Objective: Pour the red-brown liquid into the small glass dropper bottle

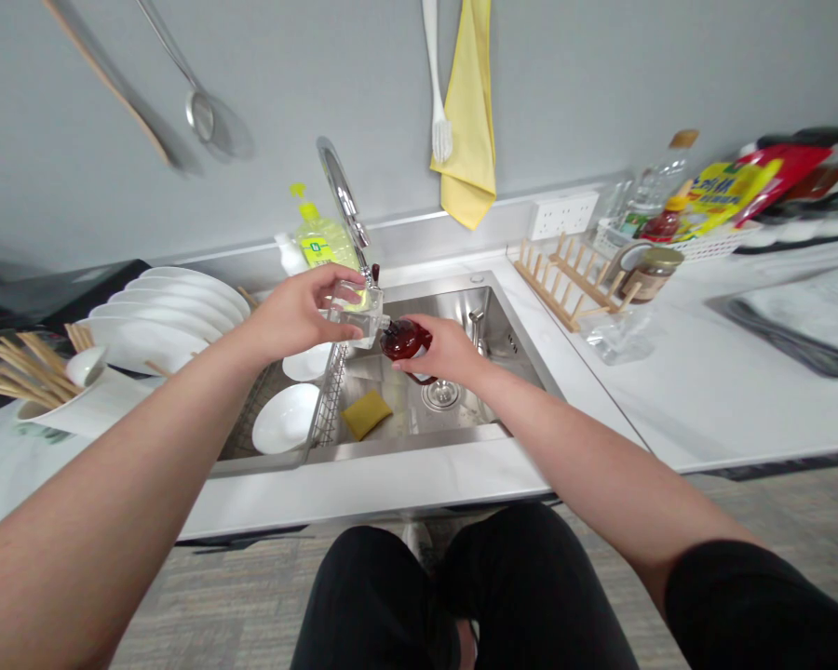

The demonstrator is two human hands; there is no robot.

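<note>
My left hand (300,312) is closed around a small clear glass bottle (364,326) that lies tipped on its side in the air over the sink. Its neck points right, toward the mouth of a dark red-brown bottle (406,341). Fingers of my right hand (451,349) wrap round that bottle, which is also tilted. The two necks meet or nearly meet; I cannot tell whether they touch. Below both hands is the steel sink (425,437), with a yellow sponge (367,414) on its bottom and a drain (441,395).
A wire rack (330,395) with white bowls (286,419) fills the sink's left part. White plates (174,312) and a chopstick holder (90,400) stand left. The faucet (345,200) rises behind my hands. Right are a wooden rack (573,279), a jar (649,275) and bottles.
</note>
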